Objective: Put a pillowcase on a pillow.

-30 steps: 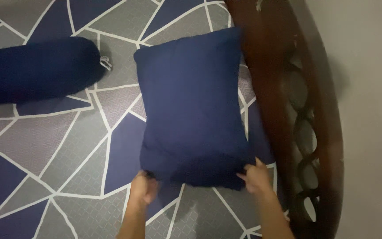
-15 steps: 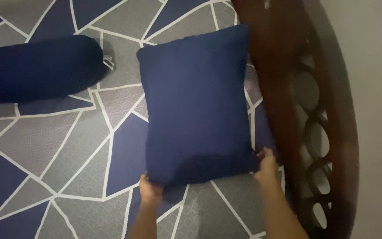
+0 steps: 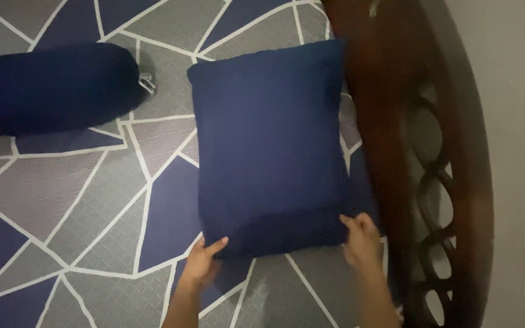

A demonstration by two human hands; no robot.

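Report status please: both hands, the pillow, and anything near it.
Left hand and right hand grip near corners of blue pillow. Pillow flat on patterned sheet. Wooden headboard close right; blue bolster apart, left.

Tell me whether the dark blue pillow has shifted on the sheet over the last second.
Yes, slightly. Against the wooden headboard, the dark blue pillow has straightened, its top edge swinging toward level; both hands, left hand and right hand, hold its near corners.
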